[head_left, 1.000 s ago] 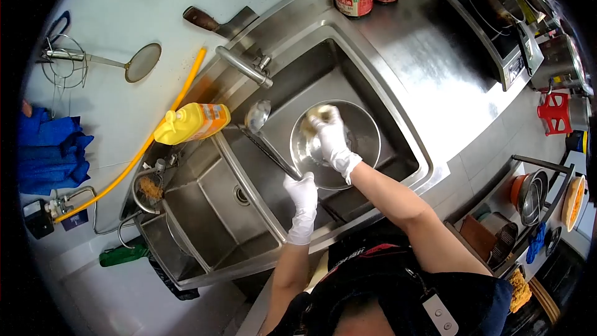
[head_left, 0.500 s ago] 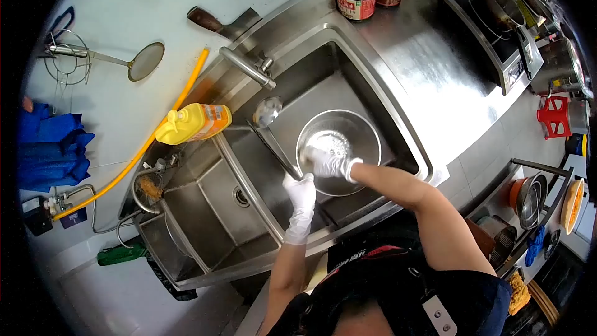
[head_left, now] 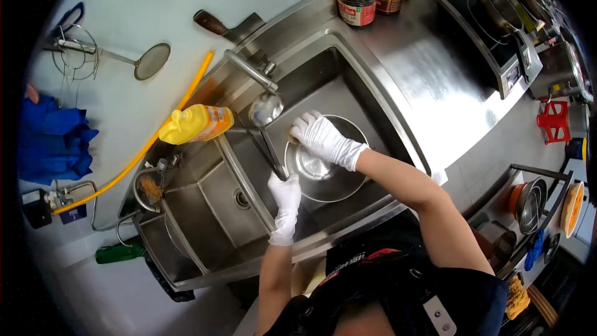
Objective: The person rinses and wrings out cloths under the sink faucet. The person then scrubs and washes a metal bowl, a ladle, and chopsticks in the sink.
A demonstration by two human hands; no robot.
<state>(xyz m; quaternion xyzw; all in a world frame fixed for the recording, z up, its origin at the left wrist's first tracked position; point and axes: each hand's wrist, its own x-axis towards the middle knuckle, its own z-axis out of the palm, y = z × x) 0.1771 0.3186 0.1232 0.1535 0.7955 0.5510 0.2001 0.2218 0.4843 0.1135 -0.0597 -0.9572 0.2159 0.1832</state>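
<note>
My left hand (head_left: pixel 285 202), in a white glove, is closed around the handles of a ladle (head_left: pixel 266 109) and a thin dark utensil (head_left: pixel 254 140). The ladle's bowl lies under the faucet (head_left: pixel 251 71). My right hand (head_left: pixel 323 139), gloved in white too, has its fingers curled round a small brownish thing, mostly hidden, over the far rim of a round metal bowl (head_left: pixel 326 201). That bowl rests in the larger basin of the steel sink (head_left: pixel 323 96).
A yellow detergent bottle (head_left: pixel 198 124) lies on the sink's left edge, near a yellow hose (head_left: pixel 143 155). Behind the faucet is a cleaver (head_left: pixel 228 27). Sauce jugs (head_left: pixel 357 9) and an induction cooker (head_left: pixel 488 34) stand at the upper right.
My right hand has risen from inside the bowl to its far rim. My left hand has shifted slightly left with the utensils, and the bowl sits a little further left and lower.
</note>
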